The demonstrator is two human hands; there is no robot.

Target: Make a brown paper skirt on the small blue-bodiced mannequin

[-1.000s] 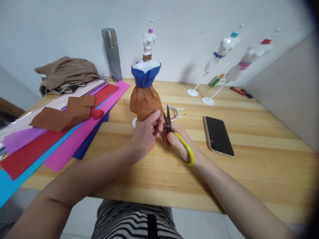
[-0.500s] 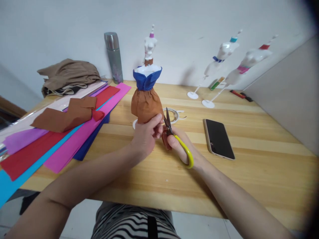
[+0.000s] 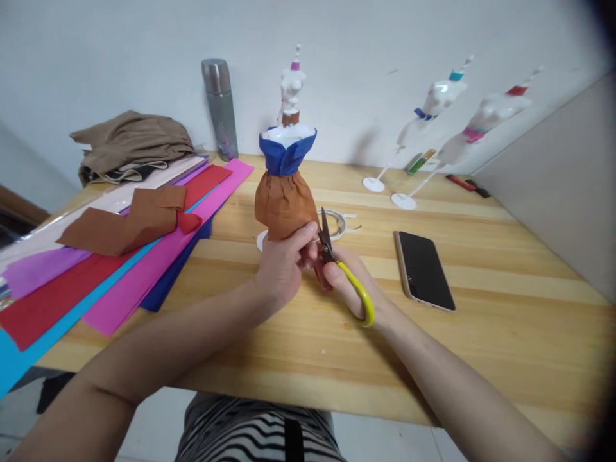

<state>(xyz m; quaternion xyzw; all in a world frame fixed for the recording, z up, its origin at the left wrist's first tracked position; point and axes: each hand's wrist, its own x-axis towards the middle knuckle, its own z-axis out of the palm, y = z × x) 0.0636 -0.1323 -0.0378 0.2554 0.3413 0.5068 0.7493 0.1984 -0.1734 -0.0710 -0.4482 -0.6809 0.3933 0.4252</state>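
Observation:
A small white mannequin (image 3: pixel 291 90) wears a blue folded bodice (image 3: pixel 287 158) and a gathered brown skirt (image 3: pixel 285 204), with a brown band above the bodice. My left hand (image 3: pixel 283 264) pinches the skirt's lower edge, thumb on the front. Just to its right, my right hand (image 3: pixel 347 285) grips scissors (image 3: pixel 359 292) with yellow handles, the dark blades parted and pointing up beside the skirt's right edge. A piece of brown material (image 3: pixel 322 277) hangs below the blades between my hands. Whether the blades have material between them is hard to see.
Coloured sheets (image 3: pixel 120 298) and a brown scrap (image 3: pixel 118 231) lie at left, near folded cloth (image 3: pixel 137 144) and a flask (image 3: pixel 221 112). Two white mannequins (image 3: pixel 440 96) stand back right. A phone (image 3: pixel 426 269) lies right of my hands; a white ring-shaped object (image 3: pixel 341 224) lies behind them.
The view has shifted slightly. My hands, the skirt and the scissors keep nearly the same places, and the hanging brown piece looks a little narrower.

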